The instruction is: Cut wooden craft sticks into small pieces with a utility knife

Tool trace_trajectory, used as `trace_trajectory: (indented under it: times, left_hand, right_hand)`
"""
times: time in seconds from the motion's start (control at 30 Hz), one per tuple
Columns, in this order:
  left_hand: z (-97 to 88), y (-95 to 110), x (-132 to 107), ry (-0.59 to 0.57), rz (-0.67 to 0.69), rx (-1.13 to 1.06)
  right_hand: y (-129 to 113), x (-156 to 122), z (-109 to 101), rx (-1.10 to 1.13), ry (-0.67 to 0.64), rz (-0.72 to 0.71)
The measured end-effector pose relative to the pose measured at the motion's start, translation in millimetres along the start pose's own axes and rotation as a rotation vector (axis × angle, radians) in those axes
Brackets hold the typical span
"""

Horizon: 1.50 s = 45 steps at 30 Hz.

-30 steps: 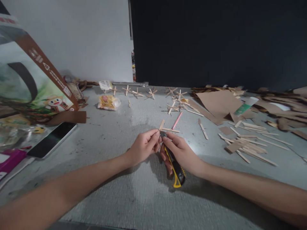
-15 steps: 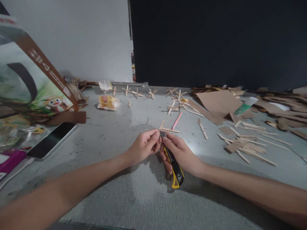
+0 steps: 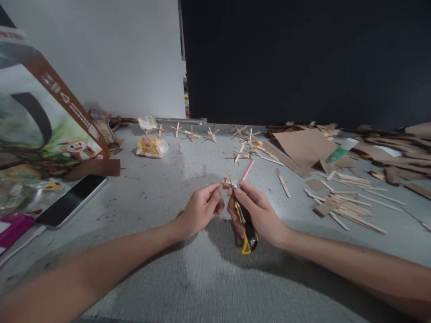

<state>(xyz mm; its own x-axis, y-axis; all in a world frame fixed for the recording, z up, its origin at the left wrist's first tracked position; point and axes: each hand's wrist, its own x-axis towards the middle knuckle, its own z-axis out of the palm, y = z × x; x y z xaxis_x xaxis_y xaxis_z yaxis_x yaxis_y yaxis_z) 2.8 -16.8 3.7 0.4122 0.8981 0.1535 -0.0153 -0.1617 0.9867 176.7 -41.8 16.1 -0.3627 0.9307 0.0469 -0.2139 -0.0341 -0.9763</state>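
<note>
My left hand (image 3: 204, 204) pinches small wooden sticks (image 3: 225, 180) between thumb and forefinger, in front of me at mid-table. They look crossed, but blur and the fingers hide how they join. Close beside it, my right hand (image 3: 257, 208) is wrapped round a yellow and black utility knife (image 3: 247, 224). The knife's handle end points toward me, and its tip lies near the sticks; I cannot tell whether blade and wood touch. Just beyond my hands lies a pink patterned stick (image 3: 248, 169). Several star-shaped stick pieces (image 3: 211, 133) stand along the back of the table.
A heap of loose wooden sticks (image 3: 353, 211) lies right, with brown cardboard (image 3: 305, 150) and a green-and-white tube (image 3: 340, 150) behind. To the left are a phone (image 3: 72, 199), a printed bag (image 3: 50, 107) and a small yellow packet (image 3: 151, 147). A dark panel (image 3: 303, 58) rises behind the table.
The crossed sticks have turned between my left fingers and look narrower. My right hand and the knife have shifted slightly right and up, leaving a wider gap between my hands.
</note>
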Motion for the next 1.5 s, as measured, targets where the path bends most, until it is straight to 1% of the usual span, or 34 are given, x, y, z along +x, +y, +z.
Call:
trace_trajectory:
  times: [0.1,0.2,0.37,0.5,0.6,0.73,0.93,1.2,1.5]
  left_hand:
    - [-0.6,1,0,0.030,-0.011,0.015]
    - [-1.6,0,-1,0.028,-0.028,0.030]
    - [-2.0,-4,-2,-0.050,-0.002,0.091]
    - [-1.5,-3,-2,-0.064,-0.015,0.098]
    - [-1.1,1,-2,-0.063,-0.032,0.043]
    - [-1.1,3,-2,-0.053,-0.023,0.004]
    - [-1.4,1,-3,-0.033,-0.012,0.036]
    - [0.1,1,-2,-0.024,0.016,0.021]
    - [-0.8,-2,-1,-0.015,0.016,0.091]
  right_hand:
    - [-4,5,-5,-0.042,0.084,-0.035]
    - [-6,10,-8,-0.103,0.136,-0.025]
    - [-6,14,-11,-0.194,0.111,-0.013]
    - [-4,14,-12,-0.203,0.113,-0.025]
    - [-4,14,-12,-0.216,0.109,-0.030]
    - [-5,14,-11,-0.232,0.102,-0.046]
    - [-5,13,-9,-0.224,0.095,-0.041]
    - [-4,11,-10,-0.102,0.084,-0.041]
    - [0,14,-10,-0.180,0.099,-0.022]
